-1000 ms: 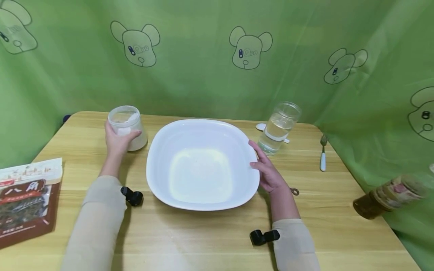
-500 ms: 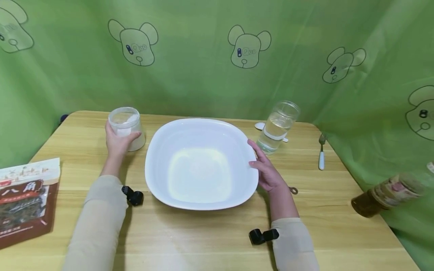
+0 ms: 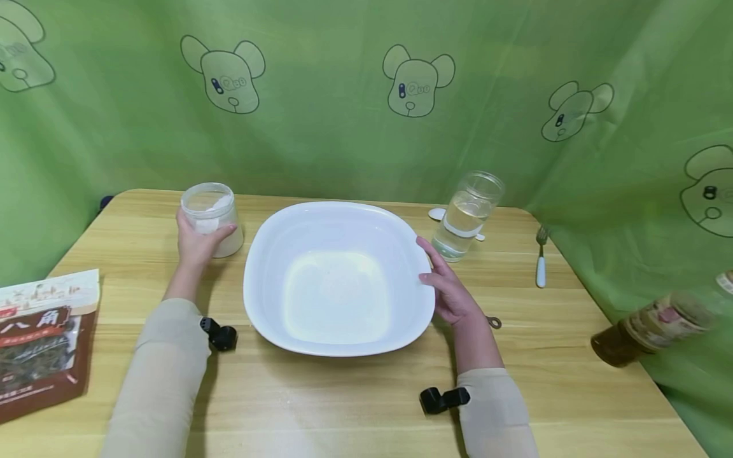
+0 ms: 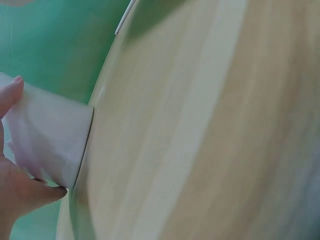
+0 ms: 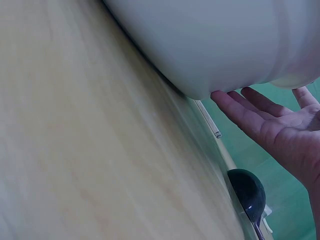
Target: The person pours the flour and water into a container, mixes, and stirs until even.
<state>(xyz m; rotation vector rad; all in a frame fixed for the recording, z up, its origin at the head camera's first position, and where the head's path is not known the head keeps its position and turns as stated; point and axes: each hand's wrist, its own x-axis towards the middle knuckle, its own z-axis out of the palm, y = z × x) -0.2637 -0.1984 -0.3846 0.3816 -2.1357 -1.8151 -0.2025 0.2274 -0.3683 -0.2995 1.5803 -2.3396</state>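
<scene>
Wooden table [image 3: 321, 407] under packet [image 3: 46, 350], jar [image 3: 222, 216], white basin [image 3: 339, 292], tall glass [image 3: 462, 219], spoon [image 3: 437, 214], fork [image 3: 541, 257], dark ladle [image 5: 246, 192] and bottle [image 3: 647, 332].

left hand [image 3: 196, 245] curled at centre left, thumb [image 3: 221, 234] angled right; right hand [image 3: 452, 296] right of centre, fingers [image 3: 435, 255] pointing upper left. both arms [image 3: 157, 381] rise from the bottom edge.

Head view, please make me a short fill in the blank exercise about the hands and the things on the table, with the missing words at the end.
1. Of the jar and the basin, the left hand grips the ____.
2. The basin, its rim touched by the right hand, is coloured ____.
3. Lying near the right edge of the table is a pale-handled ____.
4. The cloth behind the table is mainly ____.

Missing words: jar; white; fork; green.
</scene>
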